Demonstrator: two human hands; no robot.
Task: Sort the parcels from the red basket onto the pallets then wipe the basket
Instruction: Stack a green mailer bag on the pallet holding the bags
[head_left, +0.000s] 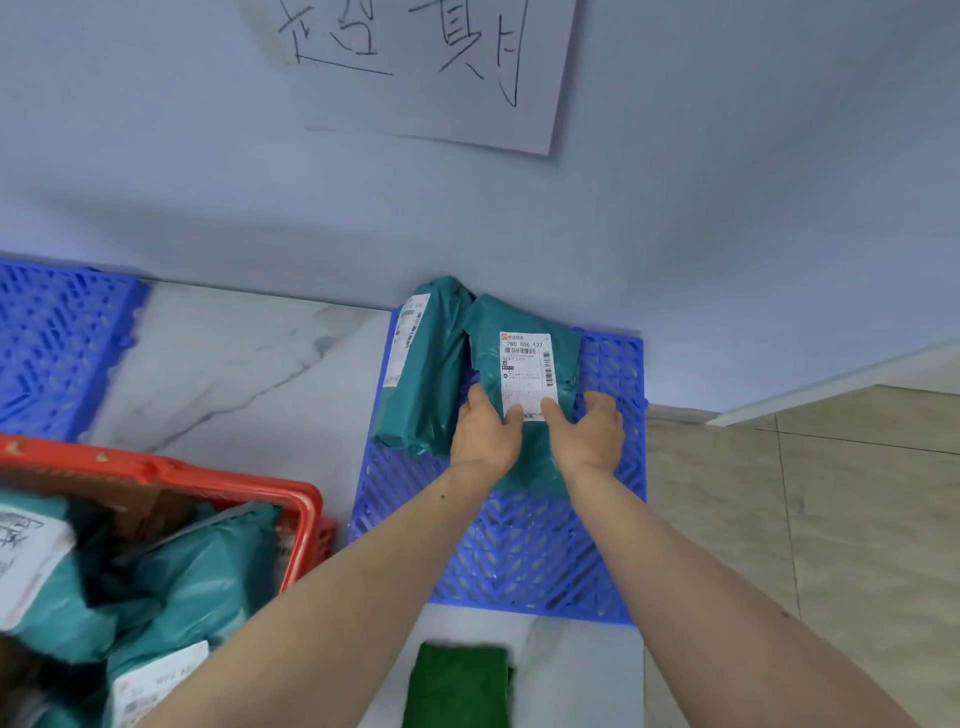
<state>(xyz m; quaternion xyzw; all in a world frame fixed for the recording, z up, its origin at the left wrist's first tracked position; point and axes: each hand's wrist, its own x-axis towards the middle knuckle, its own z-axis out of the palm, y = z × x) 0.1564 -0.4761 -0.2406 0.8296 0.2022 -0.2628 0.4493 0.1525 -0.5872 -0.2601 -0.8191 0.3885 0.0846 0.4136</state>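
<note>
While both hands grip it, left hand (485, 434) and right hand (589, 434) pinching its label edge, the teal parcel (524, 332) lies on the blue pallet (524, 545); the red basket (304, 512) sits at eight o'clock.

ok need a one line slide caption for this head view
Both hands, left hand and right hand, hold a labelled green parcel on the blue pallet; red basket holds more.

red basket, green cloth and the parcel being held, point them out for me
red basket (306, 512): head view, on its right rim
green cloth (457, 686): head view, middle of its top surface
held parcel (524, 317): head view, teal wrapping above the white label
</note>
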